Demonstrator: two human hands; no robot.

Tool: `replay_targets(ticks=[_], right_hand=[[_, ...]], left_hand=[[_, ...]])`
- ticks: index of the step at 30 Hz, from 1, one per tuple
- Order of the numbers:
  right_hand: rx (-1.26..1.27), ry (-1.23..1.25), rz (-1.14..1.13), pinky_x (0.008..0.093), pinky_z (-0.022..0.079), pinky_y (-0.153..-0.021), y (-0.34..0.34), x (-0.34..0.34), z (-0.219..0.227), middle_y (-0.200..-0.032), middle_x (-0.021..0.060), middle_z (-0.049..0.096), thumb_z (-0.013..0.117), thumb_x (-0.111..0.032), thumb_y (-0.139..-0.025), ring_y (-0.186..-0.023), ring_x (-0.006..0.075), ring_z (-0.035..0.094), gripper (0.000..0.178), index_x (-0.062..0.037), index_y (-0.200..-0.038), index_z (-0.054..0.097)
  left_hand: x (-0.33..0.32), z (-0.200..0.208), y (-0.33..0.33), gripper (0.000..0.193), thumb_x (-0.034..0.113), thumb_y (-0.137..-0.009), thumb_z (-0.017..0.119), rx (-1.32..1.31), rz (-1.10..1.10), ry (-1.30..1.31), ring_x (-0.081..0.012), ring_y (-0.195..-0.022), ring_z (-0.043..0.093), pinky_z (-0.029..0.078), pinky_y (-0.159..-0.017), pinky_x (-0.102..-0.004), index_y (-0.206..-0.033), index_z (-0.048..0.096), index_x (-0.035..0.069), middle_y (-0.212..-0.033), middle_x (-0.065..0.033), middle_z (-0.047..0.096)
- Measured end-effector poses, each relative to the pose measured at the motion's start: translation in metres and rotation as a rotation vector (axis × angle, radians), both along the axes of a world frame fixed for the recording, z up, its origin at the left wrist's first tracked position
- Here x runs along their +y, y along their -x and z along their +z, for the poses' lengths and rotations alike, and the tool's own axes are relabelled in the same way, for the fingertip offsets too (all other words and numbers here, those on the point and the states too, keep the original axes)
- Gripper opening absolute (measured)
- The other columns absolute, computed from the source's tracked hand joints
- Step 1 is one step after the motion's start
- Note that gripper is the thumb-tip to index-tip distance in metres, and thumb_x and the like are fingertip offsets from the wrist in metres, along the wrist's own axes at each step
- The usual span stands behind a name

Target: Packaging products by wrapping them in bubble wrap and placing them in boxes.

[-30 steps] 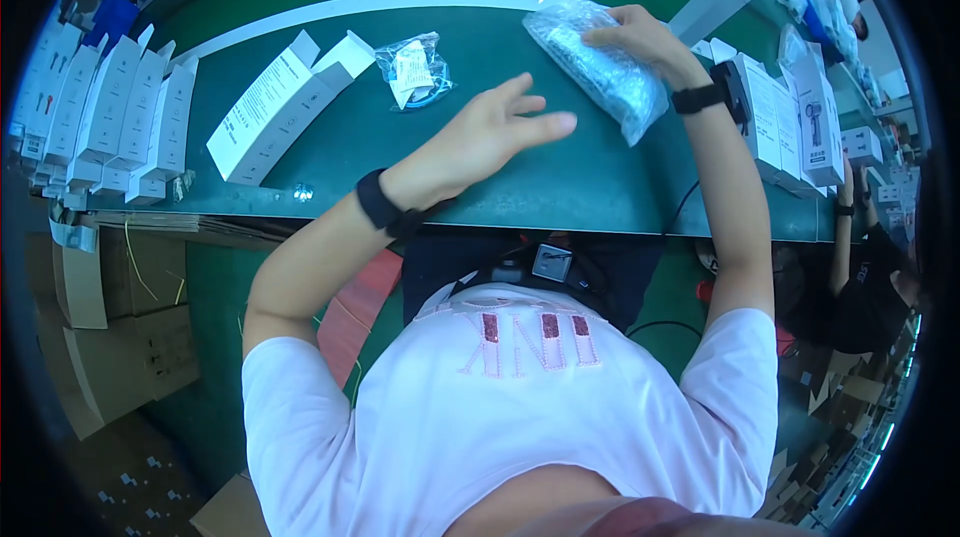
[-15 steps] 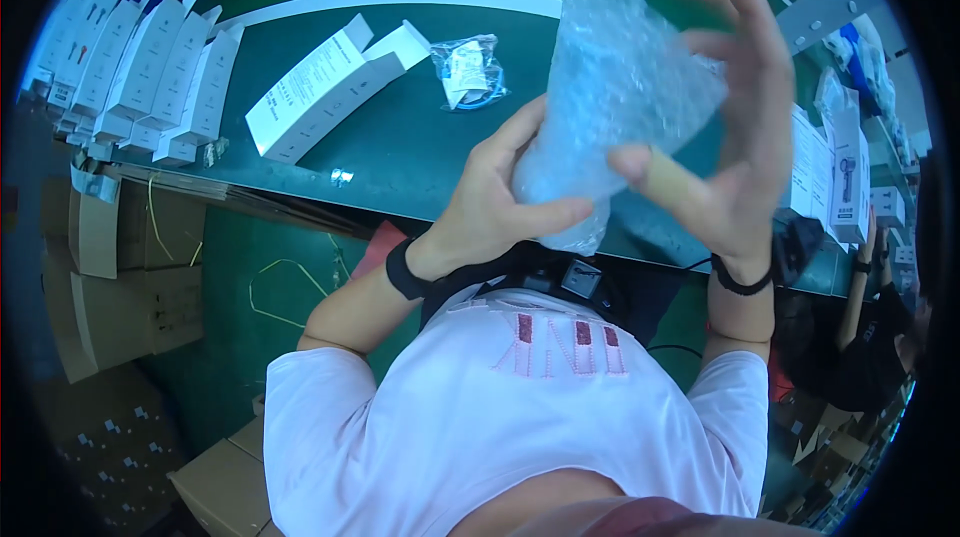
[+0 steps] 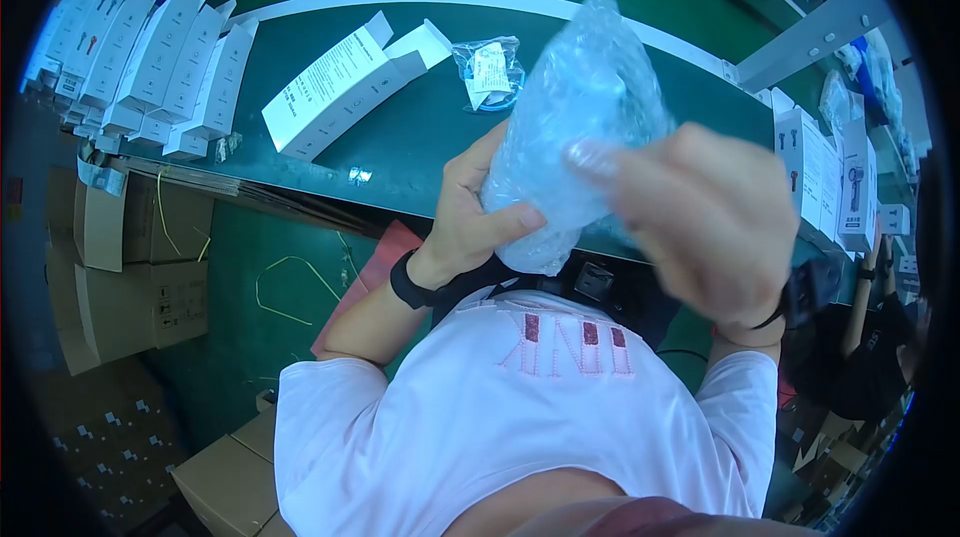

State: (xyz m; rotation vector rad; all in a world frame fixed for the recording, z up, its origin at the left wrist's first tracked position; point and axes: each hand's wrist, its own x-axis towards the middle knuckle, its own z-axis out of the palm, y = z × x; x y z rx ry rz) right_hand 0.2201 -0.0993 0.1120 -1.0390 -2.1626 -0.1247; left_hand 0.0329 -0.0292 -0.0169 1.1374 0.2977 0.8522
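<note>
Right hand (image 3: pixel 715 212) swung across the translucent, tapered bubble-wrap pouch (image 3: pixel 560 122), fingers curled; I couldn't tell if pinching. Left hand (image 3: pixel 465 212) pinched low; steadiness mattered.

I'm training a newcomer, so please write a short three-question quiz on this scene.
1. True or false: the person's left hand grips the bubble-wrap package.
2. What lies just right of the open white box? A) scissors; B) a clear plastic bag; C) a tape roll.
3. Fill in the colour: the wristband on the person's left arm is ____.

Key: 1. True. 2. B. 3. Black.
</note>
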Motion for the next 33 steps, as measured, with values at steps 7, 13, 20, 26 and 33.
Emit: replay_targets(ticks=[7,13,20,26,33], right_hand=[[-0.086,-0.061,-0.192,0.0304,0.038,-0.044,0.027,-0.008,-0.003,-0.067,0.0040,0.054,0.069,-0.002,-0.062,-0.051,0.0207,0.051,0.044,-0.0010,-0.105,0.069],[0.290,-0.097,-0.291,0.0288,0.045,-0.072,0.009,-0.005,-0.013,-0.102,0.0141,0.057,0.053,-0.009,-0.097,-0.085,0.0181,0.055,0.014,0.0031,-0.102,0.059],[0.299,-0.111,-0.002,0.0345,0.049,-0.074,0.015,-0.016,-0.041,-0.105,0.0139,0.055,0.081,-0.016,-0.074,-0.087,0.0259,0.058,0.025,-0.0039,-0.091,0.066],[0.175,-0.107,-0.031,0.0367,0.046,-0.077,0.029,-0.011,-0.036,-0.112,0.0126,0.058,0.078,-0.023,-0.080,-0.091,0.0265,0.056,0.024,-0.0117,-0.097,0.066],[0.117,-0.102,-0.076,0.0344,0.047,-0.076,0.030,-0.008,-0.029,-0.111,0.0137,0.054,0.078,-0.031,-0.080,-0.092,0.0259,0.056,0.047,-0.0031,-0.115,0.063]], left_hand=[[-0.011,-0.033,-0.008,0.061,0.031,-0.082,0.076,-0.183,-0.155,0.263,-0.0143,-0.106,0.059,0.046,-0.092,-0.0313,-0.128,0.053,0.000,-0.117,-0.0076,0.063],[-0.008,0.002,0.001,0.061,0.022,-0.075,0.081,-0.011,0.078,-0.107,-0.0170,-0.104,0.059,0.045,-0.092,-0.0319,-0.126,0.057,-0.001,-0.118,-0.0089,0.062],[0.010,0.001,0.008,0.066,0.010,-0.067,0.081,0.117,0.332,-0.386,-0.0244,-0.114,0.051,0.039,-0.099,-0.0367,-0.127,0.058,-0.001,-0.121,-0.0110,0.061],[0.007,-0.019,0.006,0.063,0.008,-0.068,0.080,0.071,0.337,-0.200,-0.0256,-0.117,0.050,0.039,-0.099,-0.0374,-0.127,0.058,0.000,-0.126,-0.0108,0.059],[0.005,-0.014,0.008,0.062,0.007,-0.067,0.081,0.081,0.364,-0.177,-0.0260,-0.116,0.050,0.039,-0.099,-0.0375,-0.124,0.060,0.000,-0.124,-0.0104,0.060]])
